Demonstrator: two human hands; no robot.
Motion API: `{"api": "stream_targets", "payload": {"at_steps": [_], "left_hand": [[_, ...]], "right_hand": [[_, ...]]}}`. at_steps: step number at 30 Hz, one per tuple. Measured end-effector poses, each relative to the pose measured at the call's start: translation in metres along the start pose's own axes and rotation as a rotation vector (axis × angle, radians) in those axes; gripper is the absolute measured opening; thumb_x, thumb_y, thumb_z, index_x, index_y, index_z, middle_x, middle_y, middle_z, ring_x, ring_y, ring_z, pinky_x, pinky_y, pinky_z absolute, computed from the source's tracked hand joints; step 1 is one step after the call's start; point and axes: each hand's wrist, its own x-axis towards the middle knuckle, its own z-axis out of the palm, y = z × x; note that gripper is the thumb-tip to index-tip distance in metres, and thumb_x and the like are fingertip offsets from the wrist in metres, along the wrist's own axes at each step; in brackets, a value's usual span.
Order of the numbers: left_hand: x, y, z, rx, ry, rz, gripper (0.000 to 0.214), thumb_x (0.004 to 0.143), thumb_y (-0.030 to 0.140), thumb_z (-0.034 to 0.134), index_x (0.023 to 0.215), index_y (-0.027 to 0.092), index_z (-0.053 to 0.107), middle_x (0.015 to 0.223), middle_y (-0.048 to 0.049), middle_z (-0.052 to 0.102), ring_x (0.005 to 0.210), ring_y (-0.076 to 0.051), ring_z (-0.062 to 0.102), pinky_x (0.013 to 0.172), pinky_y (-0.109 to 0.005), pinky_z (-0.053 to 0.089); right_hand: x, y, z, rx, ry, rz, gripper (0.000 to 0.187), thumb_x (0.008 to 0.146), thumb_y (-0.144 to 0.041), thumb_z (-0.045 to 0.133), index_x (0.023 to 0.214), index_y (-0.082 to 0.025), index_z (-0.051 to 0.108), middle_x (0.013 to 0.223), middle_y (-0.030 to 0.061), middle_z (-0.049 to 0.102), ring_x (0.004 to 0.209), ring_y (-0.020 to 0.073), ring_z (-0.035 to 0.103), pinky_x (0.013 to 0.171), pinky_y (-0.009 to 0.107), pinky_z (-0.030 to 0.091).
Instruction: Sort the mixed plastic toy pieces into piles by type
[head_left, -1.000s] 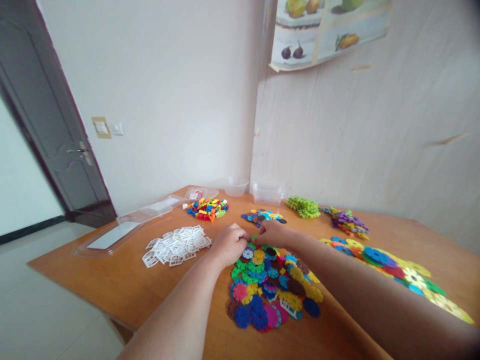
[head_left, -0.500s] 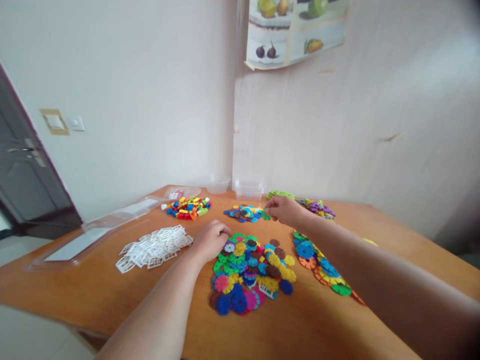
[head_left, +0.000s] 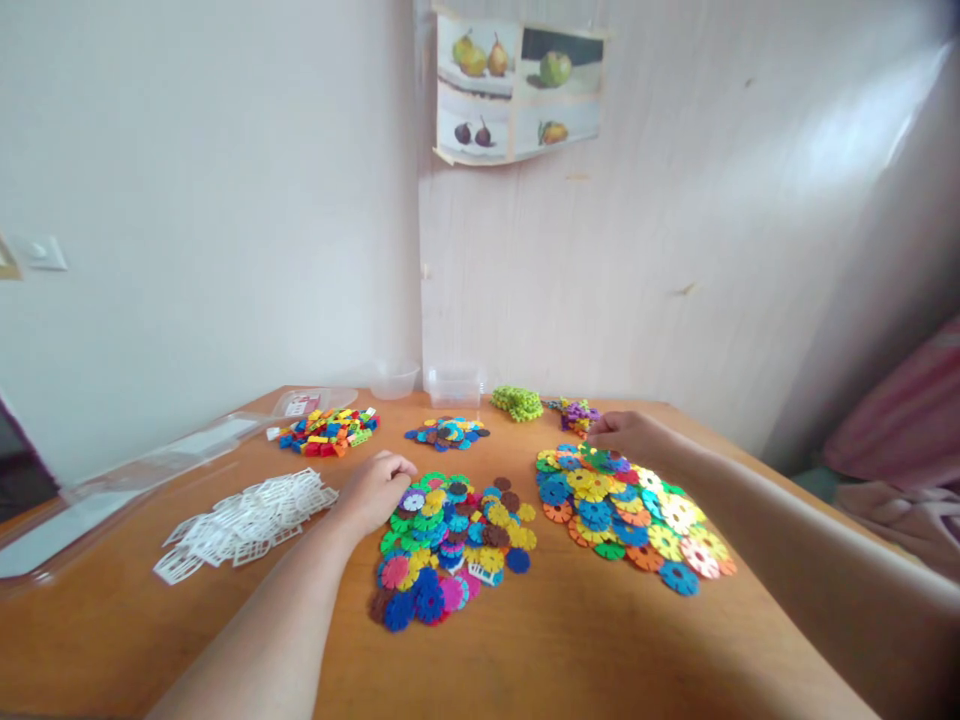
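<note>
A: Entry. Which stage do you read here?

B: Both hands are down at the disc piles, and nothing is lifted clear. The left hand (head_left: 377,490) rests at the far-left edge of the middle disc pile (head_left: 450,545). Its fingers are curled under and close together, but I cannot tell whether they pinch a disc. The right hand (head_left: 626,432) lies at the far edge of the larger-disc pile (head_left: 630,510), fingers together, tips toward the purple cluster (head_left: 576,412). I cannot confirm a held piece there.

A: Materials?

B: Both piles are thin, flat plastic rounds with notched rims, glossy, in mixed colours. They overlap in 1 loose layer on the orange wood table (head_left: 570,640). To the left lie white lattice panels (head_left: 247,515), openwork and rectangular. Farther back are small bricks (head_left: 326,432), a small disc heap (head_left: 446,432), a green cluster (head_left: 517,402) and a clear tub (head_left: 454,385).

A: Requirement for lifting 1 disc?

B: My judgement: a fingertip pinch on a rim. The discs lie flat and interleaved, so neighbours could drag along.
</note>
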Motion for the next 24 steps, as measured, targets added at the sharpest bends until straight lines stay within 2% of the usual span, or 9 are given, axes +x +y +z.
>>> {"api": "stream_targets", "payload": {"at_steps": [4,10,14,21,24], "left_hand": [[0.001,-0.001,0.000,-0.004,0.003,-0.002,0.023,0.077,0.028,0.049,0.082,0.020,0.070,0.094,-0.0030,0.066,0.091,-0.020,0.064,0.082,-0.030,0.048],[0.001,-0.002,0.000,-0.017,0.005,-0.002,0.023,0.076,0.028,0.049,0.082,0.020,0.070,0.093,-0.0036,0.066,0.090,-0.019,0.064,0.081,-0.030,0.049],[0.001,-0.003,0.000,-0.023,0.011,0.007,0.024,0.077,0.029,0.049,0.083,0.020,0.070,0.095,-0.0035,0.066,0.092,-0.020,0.064,0.082,-0.029,0.048],[0.001,-0.003,0.000,-0.013,0.009,-0.004,0.025,0.077,0.031,0.048,0.085,0.020,0.070,0.096,-0.0031,0.068,0.092,-0.020,0.064,0.082,-0.029,0.048],[0.001,-0.003,0.000,0.000,0.007,-0.018,0.026,0.077,0.032,0.048,0.084,0.021,0.070,0.095,-0.0028,0.068,0.092,-0.020,0.065,0.081,-0.029,0.048]], "right_hand": [[-0.015,0.006,-0.003,-0.029,-0.072,-0.033,0.020,0.066,-0.034,0.068,0.073,-0.015,0.066,0.055,-0.0029,0.056,0.052,0.0097,0.045,0.049,0.022,0.035],[-0.030,0.006,0.002,-0.112,-0.113,-0.077,0.019,0.067,-0.033,0.067,0.070,-0.014,0.066,0.057,-0.0023,0.057,0.055,0.0104,0.047,0.050,0.022,0.035],[-0.042,0.007,-0.002,-0.035,-0.139,-0.036,0.021,0.068,-0.034,0.067,0.075,-0.014,0.067,0.059,-0.0018,0.058,0.053,0.0098,0.047,0.049,0.022,0.035],[-0.071,0.022,-0.014,0.131,0.059,0.101,0.019,0.072,-0.032,0.065,0.080,-0.016,0.061,0.053,-0.0023,0.055,0.046,0.0090,0.047,0.041,0.020,0.032],[-0.076,0.037,-0.024,0.221,0.155,0.137,0.019,0.073,-0.031,0.064,0.084,-0.016,0.060,0.055,-0.0008,0.057,0.046,0.0100,0.049,0.042,0.021,0.037]]}}
